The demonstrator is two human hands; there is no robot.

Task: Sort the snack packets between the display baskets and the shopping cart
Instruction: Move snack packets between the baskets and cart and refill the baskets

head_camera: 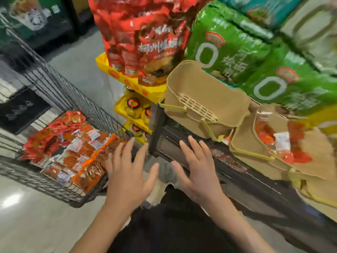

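A black wire shopping cart (54, 187) at the left holds a heap of small red and orange snack packets (73, 145). On the dark shelf at the right stands a tan display basket (226, 110) with nothing inside. A second tan basket (310, 161) further right holds a few red packets (299, 154). My left hand (127, 172) hovers by the cart's near corner, fingers spread, holding nothing. My right hand (198, 170) is spread open in front of the shelf edge, also holding nothing.
Large red snack bags (145, 37) and green bags (237, 52) are stacked behind the baskets. Yellow trays with jars (135, 110) sit between cart and shelf. The dark shelf edge (237, 179) runs diagonally to the lower right. Grey floor lies at the lower left.
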